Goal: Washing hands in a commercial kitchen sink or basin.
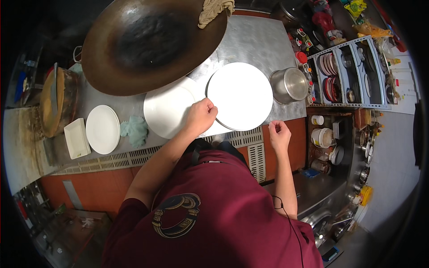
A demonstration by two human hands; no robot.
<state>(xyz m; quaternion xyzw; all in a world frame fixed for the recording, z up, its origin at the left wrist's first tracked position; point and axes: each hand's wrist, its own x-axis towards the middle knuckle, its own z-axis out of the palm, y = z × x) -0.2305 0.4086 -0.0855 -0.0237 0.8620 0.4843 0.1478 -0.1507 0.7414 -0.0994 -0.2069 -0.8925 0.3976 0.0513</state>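
My left hand (202,115) is at the left rim of a round white disc (240,97), its fingers curled together. Nothing shows between them, and whether they touch the rim I cannot tell. Under that forearm and hand lies a white round plate (169,109), partly covered by the wok. My right hand (280,135) hangs just off the counter's front edge, fingertips drawn together, with nothing visible in them. A metal pot (289,85) stands beside the disc on the right. The large wok (154,43) fills the upper left, a tan cloth (214,11) over its rim.
On the steel counter (256,38), left of the plate, are a teal cloth (134,130), white oval plates (102,129) and stacked rectangular dishes (77,138). A cleaver (54,90) rests on a round chopping block (63,100). A dish rack (348,73) stands at right.
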